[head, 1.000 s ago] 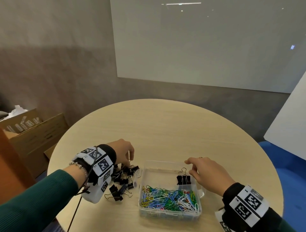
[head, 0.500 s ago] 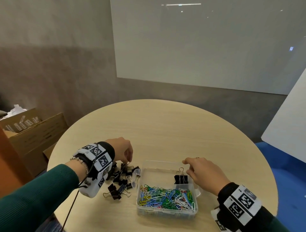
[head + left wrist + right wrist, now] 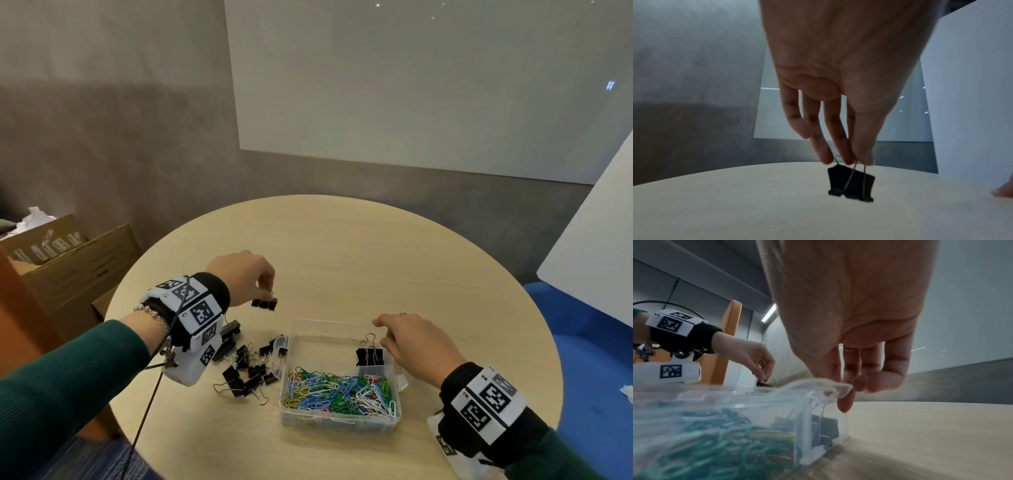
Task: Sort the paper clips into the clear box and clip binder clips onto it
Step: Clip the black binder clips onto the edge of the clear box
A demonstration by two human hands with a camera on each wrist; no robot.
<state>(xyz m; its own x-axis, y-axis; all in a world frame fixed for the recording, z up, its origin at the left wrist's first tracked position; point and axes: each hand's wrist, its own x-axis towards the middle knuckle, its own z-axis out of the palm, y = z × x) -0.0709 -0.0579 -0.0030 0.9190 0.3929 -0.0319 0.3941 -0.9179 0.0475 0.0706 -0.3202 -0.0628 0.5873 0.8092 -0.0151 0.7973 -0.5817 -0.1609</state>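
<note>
A clear box [image 3: 342, 420] on the round table holds a heap of coloured paper clips [image 3: 339, 390]. One black binder clip [image 3: 370, 355] stands clipped inside its right part. My left hand [image 3: 269, 291] pinches another black binder clip [image 3: 264, 303] by its wire handles; it hangs above the table, left of the box's far corner. The left wrist view shows that clip [image 3: 851, 183] dangling from my fingertips [image 3: 846, 157]. My right hand [image 3: 382, 332] holds the box's far right corner, thumb and fingers pinching the rim [image 3: 844, 387].
A pile of loose black binder clips [image 3: 250, 366] lies on the table [image 3: 342, 246] just left of the box. Cardboard boxes [image 3: 68, 260] stand on the floor to the left. A white board [image 3: 599, 240] leans at the right.
My left hand has lifted one binder clip out of the pile and carried it up and away from me. My right hand has stayed at the box's corner.
</note>
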